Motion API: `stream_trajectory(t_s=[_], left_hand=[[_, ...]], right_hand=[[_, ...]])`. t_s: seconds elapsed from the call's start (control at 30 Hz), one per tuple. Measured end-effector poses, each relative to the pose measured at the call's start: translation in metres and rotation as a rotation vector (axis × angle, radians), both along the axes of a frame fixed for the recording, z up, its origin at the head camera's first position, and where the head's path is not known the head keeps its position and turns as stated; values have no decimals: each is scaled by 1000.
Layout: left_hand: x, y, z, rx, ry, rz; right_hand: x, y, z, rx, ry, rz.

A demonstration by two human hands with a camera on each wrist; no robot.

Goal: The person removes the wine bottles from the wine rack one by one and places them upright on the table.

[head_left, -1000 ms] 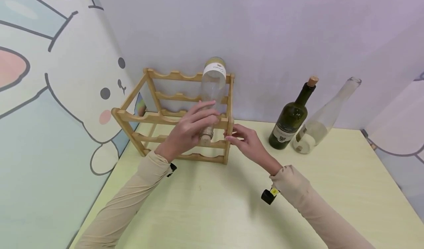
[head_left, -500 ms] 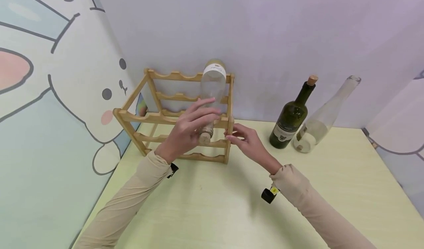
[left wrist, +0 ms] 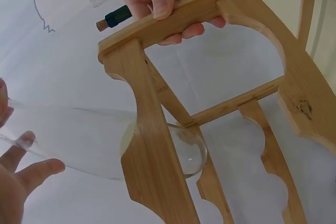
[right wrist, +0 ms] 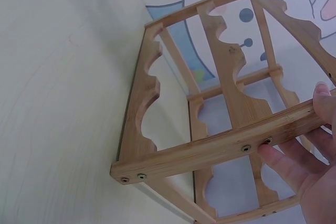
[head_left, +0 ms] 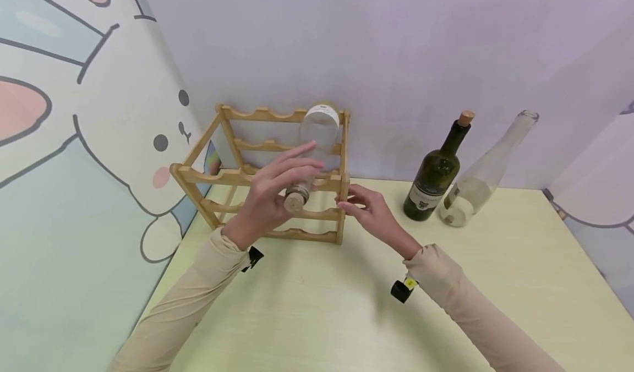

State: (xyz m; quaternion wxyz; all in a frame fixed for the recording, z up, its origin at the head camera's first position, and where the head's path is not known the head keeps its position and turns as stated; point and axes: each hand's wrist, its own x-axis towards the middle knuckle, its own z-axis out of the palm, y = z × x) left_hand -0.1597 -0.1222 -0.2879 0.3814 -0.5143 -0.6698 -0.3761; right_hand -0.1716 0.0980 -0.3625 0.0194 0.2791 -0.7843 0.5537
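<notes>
My left hand [head_left: 271,187] holds a clear glass bottle [head_left: 319,130] by its neck. The bottle slants over the top tier of a wooden wine rack [head_left: 223,176], at its right end. Its cork [head_left: 294,202] points toward me, and the labelled base lies over the back rail. In the left wrist view the bottle's body [left wrist: 79,137] passes behind the front scalloped rail [left wrist: 152,150]. My right hand [head_left: 370,211] grips the rack's right side frame; the right wrist view shows its thumb and fingers [right wrist: 286,167] on either side of the upright.
To the right of the rack stand a dark green corked wine bottle [head_left: 432,182] and a clear uncorked bottle [head_left: 487,174]. A pale wall [head_left: 396,58] rises behind the table [head_left: 317,311]. A rabbit mural [head_left: 119,119] covers the left wall.
My left hand has drawn the bottle's corked neck left and toward me. The base has come down lower against the rack's back rail. My right hand has stayed on the frame.
</notes>
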Motion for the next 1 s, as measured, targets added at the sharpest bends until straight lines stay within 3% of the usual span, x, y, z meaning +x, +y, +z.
stream_trajectory(t_s=[0.2, 0.3, 0.43, 0.67, 1.0], left_hand=[[5, 1, 12, 69, 8, -35], [7, 1, 18, 98, 6, -46], [13, 0, 26, 128, -63, -58], [21, -2, 40, 211, -126, -106], [33, -4, 65, 268, -173, -94]], right_hand=[[-1, 0, 0, 2, 6, 7], [-9, 2, -12, -1, 9, 6], [-21, 6, -29, -1, 14, -1], [-21, 8, -32, -10, 23, 10], [-21, 8, -31, -5, 9, -12]])
